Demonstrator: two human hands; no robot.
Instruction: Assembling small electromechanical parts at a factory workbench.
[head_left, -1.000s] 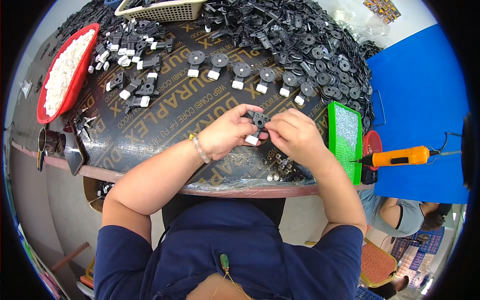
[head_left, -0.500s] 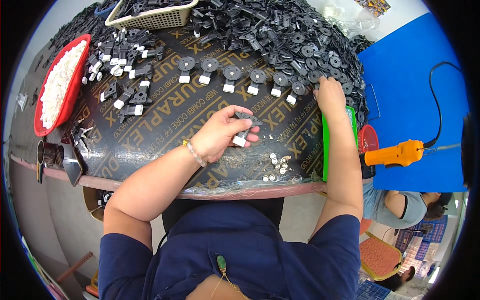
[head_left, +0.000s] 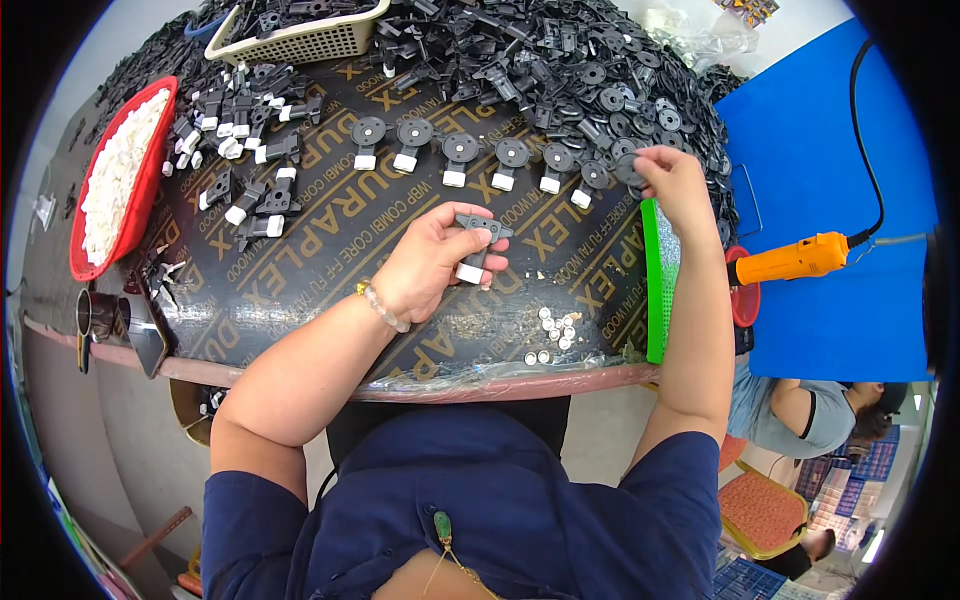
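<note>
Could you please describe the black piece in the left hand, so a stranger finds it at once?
Over the dark printed table, below the row of disc-topped parts, is the left hand. It grips the black piece, which has one white end. Unlike those parts, it shows no round disc on top.
</note>
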